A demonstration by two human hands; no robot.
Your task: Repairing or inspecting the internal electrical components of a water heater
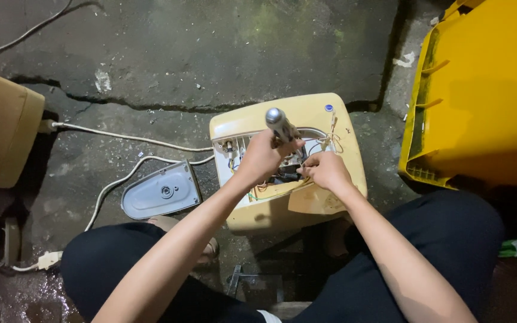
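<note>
Both hands are working inside the opened cream appliance housing (288,161) on the floor — I am keeping the left hand (262,157) clenched around the screwdriver (280,124), upright, while the right hand (325,170) is pinching wiring — unclear which lead.

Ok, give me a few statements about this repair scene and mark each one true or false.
1. The left hand grips a screwdriver with a grey handle. True.
2. The cream appliance has its inside open, with wires showing. True.
3. The right hand rests on the yellow bin. False: it is at the open appliance, next to the left hand.
4. The grey cover plate lies on the floor beside the appliance. True.
5. The white cord lies coiled on top of the appliance. False: it runs across the concrete floor.
</note>
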